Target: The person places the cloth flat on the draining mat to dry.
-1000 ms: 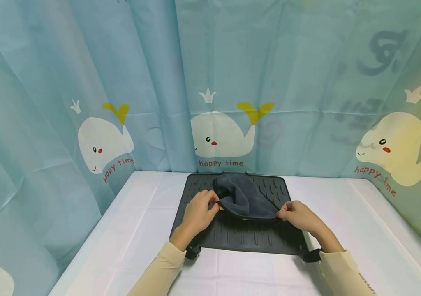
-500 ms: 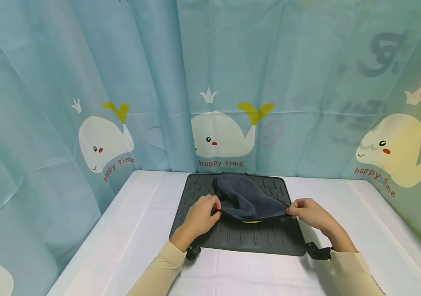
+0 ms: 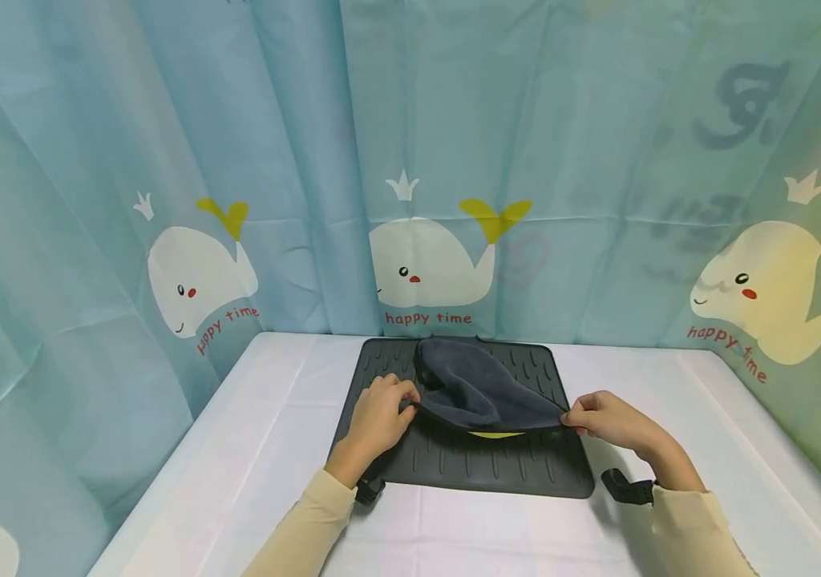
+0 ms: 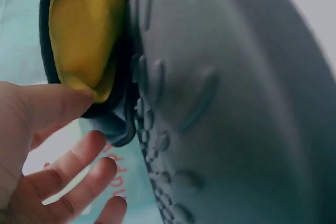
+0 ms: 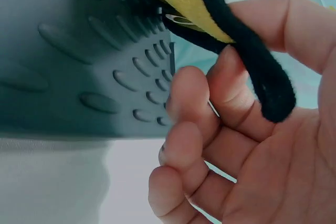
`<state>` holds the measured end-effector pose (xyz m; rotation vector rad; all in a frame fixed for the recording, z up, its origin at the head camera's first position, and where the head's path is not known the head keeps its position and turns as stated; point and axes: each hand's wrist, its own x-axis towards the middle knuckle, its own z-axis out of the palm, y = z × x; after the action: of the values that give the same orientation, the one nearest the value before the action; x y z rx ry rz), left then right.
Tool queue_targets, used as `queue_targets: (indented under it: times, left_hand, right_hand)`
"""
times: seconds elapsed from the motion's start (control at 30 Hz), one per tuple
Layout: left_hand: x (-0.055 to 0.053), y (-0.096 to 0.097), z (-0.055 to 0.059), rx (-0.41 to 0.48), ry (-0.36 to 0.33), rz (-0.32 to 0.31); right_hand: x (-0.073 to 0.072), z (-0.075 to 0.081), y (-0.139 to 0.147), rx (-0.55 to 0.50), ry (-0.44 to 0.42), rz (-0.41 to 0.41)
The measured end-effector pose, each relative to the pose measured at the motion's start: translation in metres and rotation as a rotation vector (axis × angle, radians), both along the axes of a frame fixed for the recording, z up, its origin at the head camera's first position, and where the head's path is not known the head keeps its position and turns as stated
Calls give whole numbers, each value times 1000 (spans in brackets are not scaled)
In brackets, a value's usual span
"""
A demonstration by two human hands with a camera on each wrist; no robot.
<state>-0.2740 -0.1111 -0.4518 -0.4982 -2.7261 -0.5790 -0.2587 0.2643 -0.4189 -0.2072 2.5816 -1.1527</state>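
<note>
A dark grey-blue cloth (image 3: 479, 393) with a black hem lies bunched over the black ridged mat (image 3: 446, 469). My left hand (image 3: 380, 417) pinches its near left corner between thumb and index finger, the other fingers spread below. At the near right corner my right hand (image 3: 608, 421) pinches the black hem (image 5: 273, 93) with its thumb and finger, a short tip hanging past the grip. Between the hands the front edge is lifted off the mat and drawn wide. Its yellow underside (image 4: 86, 24) shows in both wrist views and as a thin strip in the head view.
The mat rests on a white-covered table (image 3: 273, 401) with table surface on both sides and in front. Behind stands a blue curtain (image 3: 598, 160) printed with whales. A black strap (image 3: 627, 487) is at the right wrist.
My right hand has moved to the right, pulling the cloth's near right corner outward. My left hand has shifted slightly left. The front edge is stretched wider and more yellow shows beneath it.
</note>
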Motion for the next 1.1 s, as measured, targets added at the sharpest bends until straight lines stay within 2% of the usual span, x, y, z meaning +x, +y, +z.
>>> queue_targets:
  times: [0.17,0.43,0.6,0.77,0.93,1.1]
  left_hand:
    - [-1,-8,10,52,58,-38]
    - [-4,-20,24,76,60,-87]
    - [-3,-27,36,138,31,-108]
    - [-3,-34,45,187,-3,-157]
    - [-4,-42,49,204,-49,-206]
    - [-3,-48,51,188,-80,-224]
  right_hand:
    - [0,0,6,-4,-4,23]
    - [1,0,8,-35,-21,67]
    - [0,-2,6,-37,-27,111]
    - [0,-6,3,-59,-46,140]
    - [0,-7,0,-64,-46,149]
    - [-1,-7,-1,-53,-39,146]
